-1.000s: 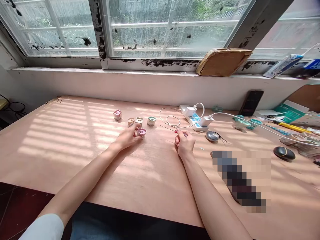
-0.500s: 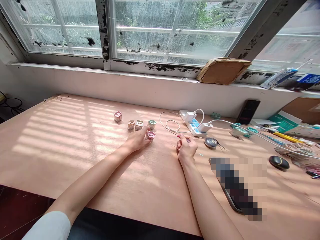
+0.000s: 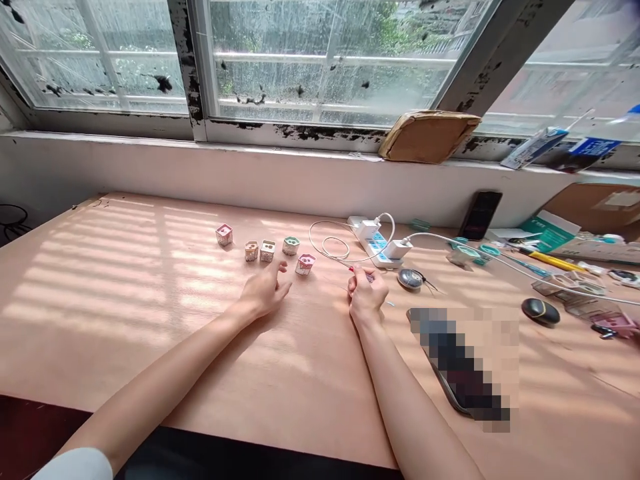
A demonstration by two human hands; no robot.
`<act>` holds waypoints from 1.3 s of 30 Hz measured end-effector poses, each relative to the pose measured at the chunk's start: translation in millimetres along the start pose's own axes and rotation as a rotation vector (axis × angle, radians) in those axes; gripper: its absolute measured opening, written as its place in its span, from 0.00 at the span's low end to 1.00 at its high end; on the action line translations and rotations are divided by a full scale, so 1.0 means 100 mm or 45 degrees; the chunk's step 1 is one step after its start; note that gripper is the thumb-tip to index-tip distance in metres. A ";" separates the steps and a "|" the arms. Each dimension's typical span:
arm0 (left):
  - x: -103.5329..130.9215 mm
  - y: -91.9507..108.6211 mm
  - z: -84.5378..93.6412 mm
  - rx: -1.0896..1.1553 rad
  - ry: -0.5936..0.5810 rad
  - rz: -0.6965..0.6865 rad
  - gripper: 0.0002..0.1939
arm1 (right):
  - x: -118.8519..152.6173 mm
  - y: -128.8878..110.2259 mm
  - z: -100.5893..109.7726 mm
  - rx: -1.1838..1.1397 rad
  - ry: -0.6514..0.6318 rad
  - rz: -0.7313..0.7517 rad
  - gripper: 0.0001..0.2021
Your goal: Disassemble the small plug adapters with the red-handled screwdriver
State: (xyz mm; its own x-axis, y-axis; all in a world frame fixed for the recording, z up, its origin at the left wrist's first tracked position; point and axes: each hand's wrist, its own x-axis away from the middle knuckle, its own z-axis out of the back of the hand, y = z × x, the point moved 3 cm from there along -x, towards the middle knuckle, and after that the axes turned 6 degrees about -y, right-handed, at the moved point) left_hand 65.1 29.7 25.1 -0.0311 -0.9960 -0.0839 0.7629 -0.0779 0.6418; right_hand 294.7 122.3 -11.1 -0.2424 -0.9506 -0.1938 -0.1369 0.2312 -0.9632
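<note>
Left hand's (image 3: 263, 291) fingers (image 3: 284, 291) half open, holding nothing; right hand (image 3: 368, 291) fisted round a thin red-ended tool (image 3: 351, 269). From left fingertips, boxes stand on the bench (image 3: 280, 373): pink-rimmed (image 3: 305, 265) near at 2 o'clock, not touching, green (image 3: 291, 246) at 12, cream (image 3: 267, 251) at 11, orange (image 3: 251, 251) at 10, red-rimmed (image 3: 225, 235) farther out at 10. From right fist: power strip (image 3: 376, 248) at 1, round silver object (image 3: 410, 279) at 3.

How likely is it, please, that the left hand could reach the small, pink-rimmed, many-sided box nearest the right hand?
Probably yes: the left hand is open, and nothing seems to stand between it and the pink-rimmed box.
</note>
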 end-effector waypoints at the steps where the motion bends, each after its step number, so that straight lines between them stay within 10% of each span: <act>1: 0.06 -0.06 0.06 -0.001 -0.013 0.010 0.16 | 0.00 0.00 0.00 -0.004 0.001 -0.003 0.13; 27: 0.22 -0.58 0.44 0.037 0.280 -0.131 0.08 | 0.04 -0.04 -0.01 0.013 -0.006 0.003 0.14; 33: 0.29 -0.42 0.41 -0.099 -0.004 -0.218 0.13 | 0.04 -0.05 0.00 -0.001 0.039 0.011 0.14; 39: 0.35 -0.47 0.38 -0.223 -0.388 -0.138 0.47 | 0.03 -0.03 0.01 0.018 0.042 0.025 0.13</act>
State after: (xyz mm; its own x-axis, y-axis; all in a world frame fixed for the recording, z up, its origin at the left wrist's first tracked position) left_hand 4.0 -3.6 20.7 -0.2884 -0.9519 0.1037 0.8431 -0.2011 0.4988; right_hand 295.6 118.3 -8.9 -0.2763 -0.9387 -0.2063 -0.1185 0.2463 -0.9619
